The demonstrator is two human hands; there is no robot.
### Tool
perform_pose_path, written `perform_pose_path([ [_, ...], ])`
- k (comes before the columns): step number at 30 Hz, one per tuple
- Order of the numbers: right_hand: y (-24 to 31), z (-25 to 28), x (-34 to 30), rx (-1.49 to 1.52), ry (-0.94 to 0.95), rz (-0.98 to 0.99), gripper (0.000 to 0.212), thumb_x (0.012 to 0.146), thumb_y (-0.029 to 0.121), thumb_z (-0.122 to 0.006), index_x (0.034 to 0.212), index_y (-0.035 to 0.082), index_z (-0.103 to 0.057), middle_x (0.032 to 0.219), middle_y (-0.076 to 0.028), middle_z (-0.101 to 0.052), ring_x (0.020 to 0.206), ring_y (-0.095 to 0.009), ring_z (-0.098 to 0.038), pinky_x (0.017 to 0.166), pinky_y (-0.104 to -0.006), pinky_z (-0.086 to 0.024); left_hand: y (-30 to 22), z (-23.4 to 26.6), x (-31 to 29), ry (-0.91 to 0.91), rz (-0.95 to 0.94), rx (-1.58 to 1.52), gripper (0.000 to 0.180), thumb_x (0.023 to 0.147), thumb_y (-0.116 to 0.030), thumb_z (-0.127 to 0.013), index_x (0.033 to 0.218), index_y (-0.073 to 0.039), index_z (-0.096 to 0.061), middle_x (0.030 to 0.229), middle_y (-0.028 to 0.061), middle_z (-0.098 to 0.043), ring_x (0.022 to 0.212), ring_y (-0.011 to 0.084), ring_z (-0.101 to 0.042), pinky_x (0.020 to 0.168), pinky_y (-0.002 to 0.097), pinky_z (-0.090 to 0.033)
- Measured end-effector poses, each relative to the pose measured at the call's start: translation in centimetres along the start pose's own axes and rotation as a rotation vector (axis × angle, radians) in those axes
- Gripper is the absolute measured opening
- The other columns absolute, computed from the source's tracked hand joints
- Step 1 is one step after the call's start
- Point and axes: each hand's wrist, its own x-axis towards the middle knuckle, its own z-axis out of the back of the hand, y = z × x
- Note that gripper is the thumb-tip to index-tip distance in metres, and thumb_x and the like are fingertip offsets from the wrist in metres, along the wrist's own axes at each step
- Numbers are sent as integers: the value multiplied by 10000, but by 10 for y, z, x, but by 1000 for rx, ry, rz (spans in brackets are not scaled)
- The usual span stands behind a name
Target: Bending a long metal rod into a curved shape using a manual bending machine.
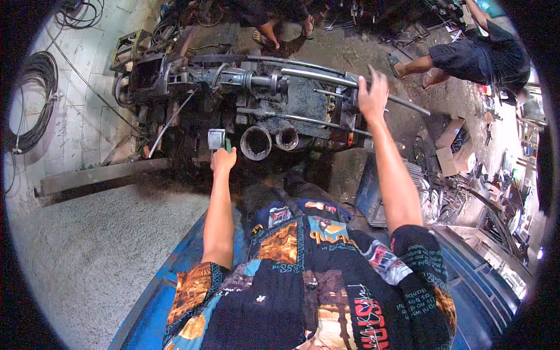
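A machine (233,79) with long steel bars, looking like a metal lathe, lies across the scene in front of me. My left hand (224,158) is closed at its near side, around a small piece with a square grey top (216,139) and a bit of green; its kind is unclear. To the right, my right hand (373,96) has its fingers spread over a long steel bar (321,76) near the machine's right end. Whether the palm touches the metal cannot be made out. Two round hollow metal rings (256,143) sit between my hands.
A cable coil (38,96) hangs on the left wall, near a yellow crate (129,49). Long beam (99,177) juts out at left. Blue metal surfaces (157,297) flank me. An open cardboard box (457,146) and scrap lie right; another person (466,61) is beyond.
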Motion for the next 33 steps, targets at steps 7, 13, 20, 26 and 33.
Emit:
perform_pose_path([
  [7, -49, -5, -110, 528, -180, -513, 170, 876, 61, -584, 1017, -4, -653, 972, -107, -649, 892, -212, -602, 851, -340, -468, -87, 87, 2, -376, -449, -314, 339, 928, -310, -580, 950, 19, -659, 922, 229, -664, 893, 416, -633, 778, 466, -495],
  [13, -115, -51, -64, 1121, -252, -776, 250, 968, 94, -490, 1131, -35, -627, 1058, -88, -658, 968, -179, -617, 873, -288, -483, -162, 107, 101, -724, -1008, -420, 277, 973, -206, -514, 1022, 38, -637, 995, 228, -645, 945, 405, -610, 836, 445, -474],
  [20, -124, -77, -19, 896, 240, -505, 374, 870, 276, -574, 1053, -25, -698, 1020, -93, -690, 952, -173, -616, 900, -276, -442, -205, 84, 141, -578, -1014, -492, 355, 1011, -239, -422, 1069, 48, -622, 1053, 238, -634, 1016, 419, -583, 887, 434, -457],
  [26, -116, -78, -4, 1122, 342, -632, 322, 831, 219, -575, 1014, -10, -710, 945, -89, -704, 803, -153, -638, 746, -260, -495, -219, 75, 142, -524, -1050, -533, 377, 1016, -241, -389, 1067, 49, -625, 1033, 231, -644, 1000, 403, -598, 869, 426, -464],
  [33, -99, -83, -3, 1122, 405, -710, 403, 814, 258, -523, 1033, -26, -705, 978, -119, -712, 727, -170, -647, 626, -275, -514, -219, 69, 144, -477, -1017, -726, 432, 1019, -286, -349, 1160, 31, -607, 1040, 182, -671, 1025, 351, -619, 917, 393, -454],
])
